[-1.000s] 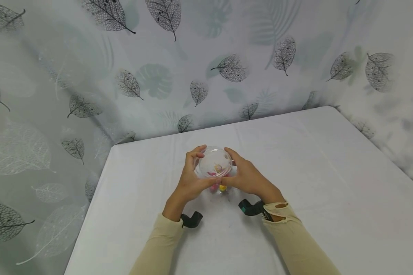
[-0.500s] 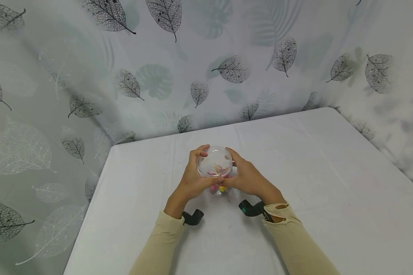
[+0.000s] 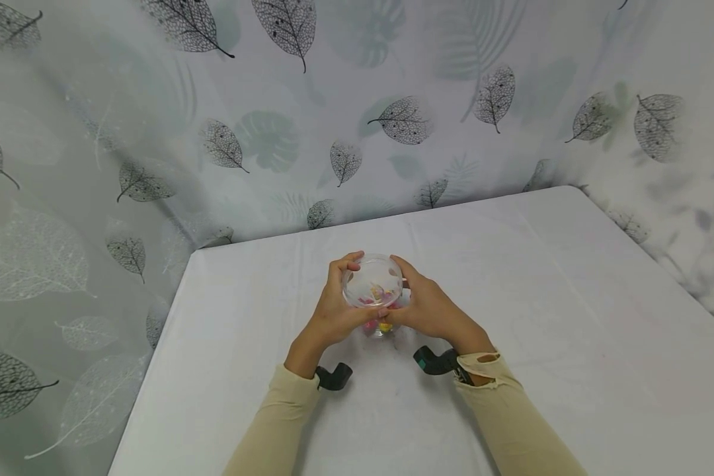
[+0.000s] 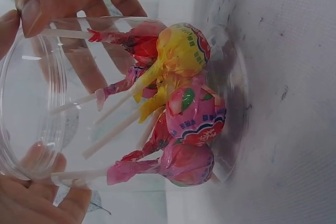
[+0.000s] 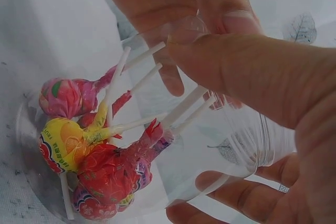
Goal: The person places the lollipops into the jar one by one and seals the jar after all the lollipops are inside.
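Observation:
A clear plastic jar [image 3: 371,277] stands upright on the white table, with both hands around its top. My left hand [image 3: 335,317] grips the left side, fingers bent over the far edge and thumb along the near side. From the right, my right hand [image 3: 425,304] grips it the same way, the two thumbs meeting in front. Several wrapped lollipops fill the lower part, heads down and sticks up: a yellow lollipop [image 4: 184,51], a pink lollipop [image 4: 195,111] and a red lollipop [image 5: 107,171] among them. The ridged clear top [image 5: 265,140] lies between the hands.
A white cloth covers the table [image 3: 541,297]. Leaf-printed curtains [image 3: 309,125] rise behind it and on both sides. Black camera mounts jut inward from the wrists, the left mount [image 3: 335,377] and right mount [image 3: 433,361] hanging low over the cloth.
My left hand has shifted slightly to the right over the last second. My right hand and the jar have hardly moved, and the grip on the jar stays the same.

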Demonstrator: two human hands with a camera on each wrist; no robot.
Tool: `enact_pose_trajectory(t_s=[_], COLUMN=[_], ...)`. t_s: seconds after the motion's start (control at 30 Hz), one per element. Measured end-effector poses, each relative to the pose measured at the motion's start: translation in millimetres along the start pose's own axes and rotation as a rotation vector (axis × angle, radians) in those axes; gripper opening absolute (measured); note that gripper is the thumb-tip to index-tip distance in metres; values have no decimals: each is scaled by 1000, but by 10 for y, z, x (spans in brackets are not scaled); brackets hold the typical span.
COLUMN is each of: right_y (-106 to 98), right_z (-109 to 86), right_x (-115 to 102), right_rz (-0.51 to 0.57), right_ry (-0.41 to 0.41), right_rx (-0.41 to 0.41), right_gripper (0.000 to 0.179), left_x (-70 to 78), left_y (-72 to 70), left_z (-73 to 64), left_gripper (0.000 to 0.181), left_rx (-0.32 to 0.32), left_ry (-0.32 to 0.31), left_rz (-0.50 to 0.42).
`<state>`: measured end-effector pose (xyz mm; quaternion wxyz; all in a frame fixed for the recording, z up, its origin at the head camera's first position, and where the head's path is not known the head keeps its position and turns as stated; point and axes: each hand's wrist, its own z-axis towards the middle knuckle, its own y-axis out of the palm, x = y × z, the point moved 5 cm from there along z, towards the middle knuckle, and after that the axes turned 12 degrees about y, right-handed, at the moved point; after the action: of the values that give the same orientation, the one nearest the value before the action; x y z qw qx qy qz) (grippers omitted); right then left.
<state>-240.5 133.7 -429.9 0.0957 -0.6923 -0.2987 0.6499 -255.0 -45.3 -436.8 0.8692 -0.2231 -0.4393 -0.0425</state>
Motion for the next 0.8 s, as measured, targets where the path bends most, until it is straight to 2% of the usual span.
enact_pose_trajectory(t_s=[0.27,0.47,0.6,0.8], right_y=[3,7,23,89], right_z=[1,-52,-95,-154], right_x=[3,-28,-57,-93], right_rz=[-11,1,9,-10], right_ry=[6,-62,-102,-175], right_rx=[6,38,42,83], right_gripper=[106,108,99,87], left_x=[-11,-69,-132,-192], left_y=[-16,-35,-48,-55], left_z=[6,-74,-162,-247], left_gripper=[92,108,108,108], left_rx=[-23,-9,-5,-21], left_ry=[-21,-64,-72,-67], left_rz=[21,-40,-101,-120])
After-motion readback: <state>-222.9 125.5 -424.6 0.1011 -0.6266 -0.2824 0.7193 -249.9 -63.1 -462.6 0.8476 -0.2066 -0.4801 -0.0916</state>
